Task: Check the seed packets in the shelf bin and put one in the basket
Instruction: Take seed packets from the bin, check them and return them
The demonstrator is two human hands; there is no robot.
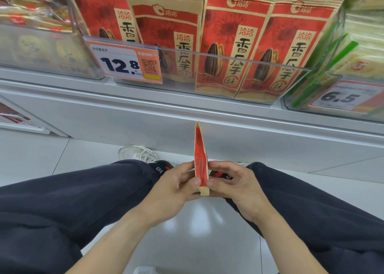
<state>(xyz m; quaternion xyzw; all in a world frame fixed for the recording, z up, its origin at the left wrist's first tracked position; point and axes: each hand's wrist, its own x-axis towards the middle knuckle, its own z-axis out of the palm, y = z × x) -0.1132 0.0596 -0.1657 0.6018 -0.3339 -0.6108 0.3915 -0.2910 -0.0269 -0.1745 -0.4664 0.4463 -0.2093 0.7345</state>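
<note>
1. Between our knees, our left hand point(176, 187) and right hand point(234, 185) pinch one seed packet point(201, 159) edge-on, upright.
2. Above, the shelf bin point(228, 74) holds matching red packets point(232, 43) — printed 洽洽 香瓜子.
3. Its price tag point(124, 62) reads 12.8 — 500g.

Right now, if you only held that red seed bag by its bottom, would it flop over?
Probably not much. The held seed packet stands straight up, edge-on, though the left hand and right hand pinch only its lower end, so it seems fairly stiff. It looks like creased paper, likely not slippery. The tag appears to read 500g, so perhaps fairly heavy.
</note>
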